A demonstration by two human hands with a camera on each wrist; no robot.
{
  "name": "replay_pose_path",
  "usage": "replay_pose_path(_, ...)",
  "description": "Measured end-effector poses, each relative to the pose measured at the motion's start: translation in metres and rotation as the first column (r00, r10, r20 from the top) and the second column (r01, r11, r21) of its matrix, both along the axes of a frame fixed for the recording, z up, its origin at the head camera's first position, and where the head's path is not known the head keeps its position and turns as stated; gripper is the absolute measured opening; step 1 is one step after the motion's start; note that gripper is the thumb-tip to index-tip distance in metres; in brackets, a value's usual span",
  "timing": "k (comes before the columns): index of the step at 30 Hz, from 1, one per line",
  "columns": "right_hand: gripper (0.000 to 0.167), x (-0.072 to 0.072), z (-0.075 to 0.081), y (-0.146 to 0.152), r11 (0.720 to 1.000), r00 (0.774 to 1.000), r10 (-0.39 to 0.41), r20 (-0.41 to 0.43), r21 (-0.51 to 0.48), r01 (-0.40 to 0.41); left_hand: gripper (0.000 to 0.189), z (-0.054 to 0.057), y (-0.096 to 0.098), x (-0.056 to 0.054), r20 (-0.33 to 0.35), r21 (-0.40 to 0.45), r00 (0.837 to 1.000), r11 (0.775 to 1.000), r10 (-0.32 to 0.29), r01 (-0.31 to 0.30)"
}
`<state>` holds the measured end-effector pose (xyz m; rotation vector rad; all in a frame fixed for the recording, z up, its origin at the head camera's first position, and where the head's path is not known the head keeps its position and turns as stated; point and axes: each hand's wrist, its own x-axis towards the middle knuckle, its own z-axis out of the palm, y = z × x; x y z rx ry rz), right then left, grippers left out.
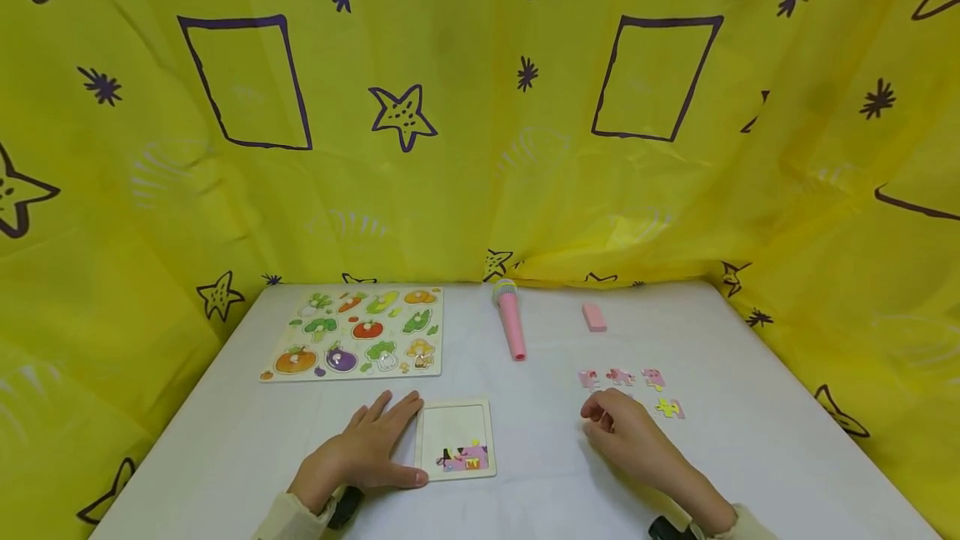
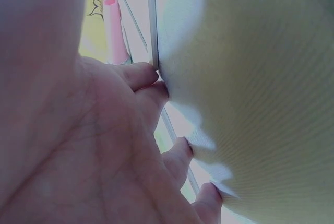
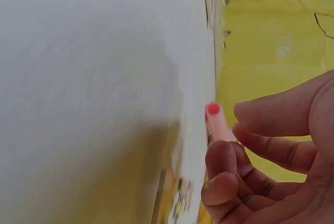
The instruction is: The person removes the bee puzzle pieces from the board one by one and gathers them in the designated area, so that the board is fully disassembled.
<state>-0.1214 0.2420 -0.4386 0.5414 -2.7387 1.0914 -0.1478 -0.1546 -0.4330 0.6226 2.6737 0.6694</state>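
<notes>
My left hand (image 1: 367,448) lies on the table with fingers spread, thumb and index fingertips at the left edge of a small square puzzle tray (image 1: 491,432). Joined pink puzzle pieces (image 1: 471,458) fill the tray's lower right part; its upper part is bare. Over the table to the right, my right hand (image 1: 626,432) has loosely bent fingers, and nothing shows between thumb and fingertips in the right wrist view. Just beyond it lie several loose puzzle pieces (image 1: 653,378), mostly pink. A yellow and pink piece (image 1: 670,408) sits right of the knuckles; the hand partly hides others.
A vegetable peg board (image 1: 405,332) lies at the back left. Behind the tray, a pink toy microphone (image 1: 512,323) points away, and a pink block (image 1: 594,317) lies to its right. Yellow patterned curtain (image 1: 465,190) encloses the table's back and sides.
</notes>
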Motion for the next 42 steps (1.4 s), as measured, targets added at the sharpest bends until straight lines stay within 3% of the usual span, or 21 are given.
replay_pose_path(7, 0.009, -0.007, 0.002, -0.031, 0.992, 0.992, 0.127, 0.012, -0.023, -0.127, 0.103, -0.001, 0.000, 0.000, 0.000, 0.004, 1.000, 1.000, 0.002, -0.002)
replay_pose_path(15, 0.008, -0.009, 0.003, -0.067, 0.967, 0.968, 0.252, 0.018, -0.055, -0.250, 0.103, -0.002, 0.000, 0.000, -0.008, -0.004, 1.000, 1.000, 0.001, -0.001)
replay_pose_path(27, 0.008, -0.011, 0.006, -0.113, 0.929, 0.928, 0.369, 0.041, -0.042, -0.368, 0.103, -0.001, 0.001, 0.000, -0.002, -0.015, 1.000, 1.000, 0.008, -0.008)
replay_pose_path(33, 0.010, -0.012, 0.003, -0.128, 0.919, 0.918, 0.392, 0.061, 0.018, -0.394, 0.108, -0.012, -0.003, -0.004, -0.011, 0.009, 1.000, 1.000, -0.019, 0.019)
replay_pose_path(42, 0.014, -0.013, 0.003, -0.139, 0.913, 0.926, 0.364, 0.100, 0.157, -0.375, 0.114, -0.027, -0.010, -0.009, -0.053, 0.034, 0.998, 0.998, -0.047, 0.049)
